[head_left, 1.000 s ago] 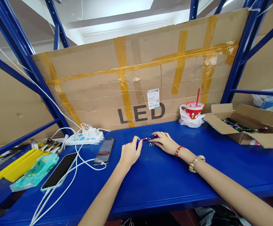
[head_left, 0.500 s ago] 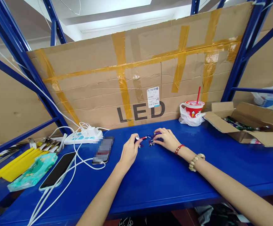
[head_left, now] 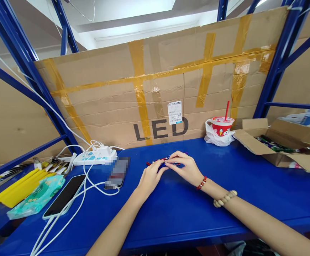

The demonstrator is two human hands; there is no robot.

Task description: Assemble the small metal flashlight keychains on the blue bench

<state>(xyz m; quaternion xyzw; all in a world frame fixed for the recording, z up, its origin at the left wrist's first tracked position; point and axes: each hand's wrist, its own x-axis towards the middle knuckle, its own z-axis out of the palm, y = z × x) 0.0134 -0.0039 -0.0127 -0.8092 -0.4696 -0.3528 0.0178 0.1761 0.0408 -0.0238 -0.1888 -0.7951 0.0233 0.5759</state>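
Note:
My left hand (head_left: 150, 177) and my right hand (head_left: 187, 170) meet at the fingertips just above the blue tabletop (head_left: 168, 217). Both are closed in a pinch around something small and blue, mostly hidden by the fingers. Slim red pieces (head_left: 148, 163) show beyond the left fingers. A blue tip (head_left: 185, 153) sticks out behind my right hand, and a thin dark red bit shows under its fingers. Whether these lie on the table or are gripped, I cannot tell. A red bead bracelet and a pale bead bracelet circle my right wrist and forearm.
Left stand a white power strip (head_left: 101, 156) with cables, two phones (head_left: 64, 196), a teal packet (head_left: 37, 195) and yellow sleeves (head_left: 18, 186). A red cup (head_left: 221, 128) in a plastic bag and an open carton (head_left: 283, 160) of small items stand right. Cardboard (head_left: 109, 106) walls the back.
My hands have come together from apart, fingertips now meeting. The red tube with a silver end and the small metal parts seen between them earlier are now mostly covered.

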